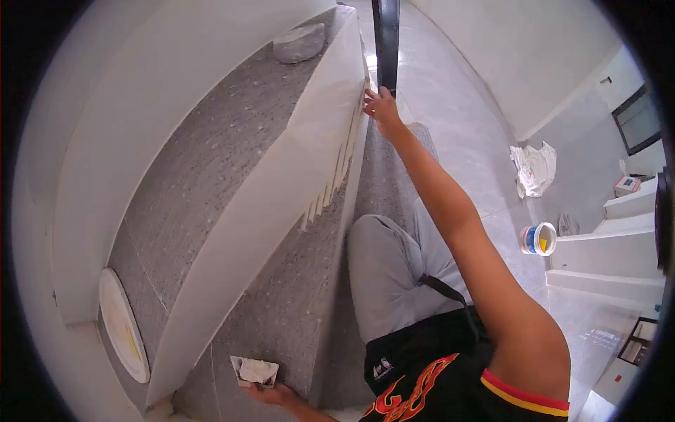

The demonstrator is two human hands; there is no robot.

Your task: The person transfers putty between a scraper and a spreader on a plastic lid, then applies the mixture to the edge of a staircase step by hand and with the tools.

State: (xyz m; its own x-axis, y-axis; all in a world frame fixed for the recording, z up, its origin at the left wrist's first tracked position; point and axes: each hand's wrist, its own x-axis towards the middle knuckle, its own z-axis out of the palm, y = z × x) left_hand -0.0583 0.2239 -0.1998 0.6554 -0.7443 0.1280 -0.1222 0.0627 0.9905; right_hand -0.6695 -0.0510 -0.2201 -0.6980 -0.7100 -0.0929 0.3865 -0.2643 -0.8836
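Observation:
At the bottom, my left hand [269, 394] holds a small flat tool [238, 364] from below, with a heap of white paste [258, 371] on it. My right hand [381, 107] is stretched far forward at the edge of a white panel [281, 165], close to a dark upright post [386, 49]. Its fingers are bent; whether a small thing is between them cannot be made out. Strips of pale tape [329, 190] run in a stepped row along the panel's lower edge.
A round white lid [124, 325] leans at the lower left. A grey block [299, 43] lies at the top. On the right are a white bucket [529, 240], a crumpled white cloth [534, 169] and a small box [626, 186]. Grey speckled steps [285, 309] lie beneath the panel.

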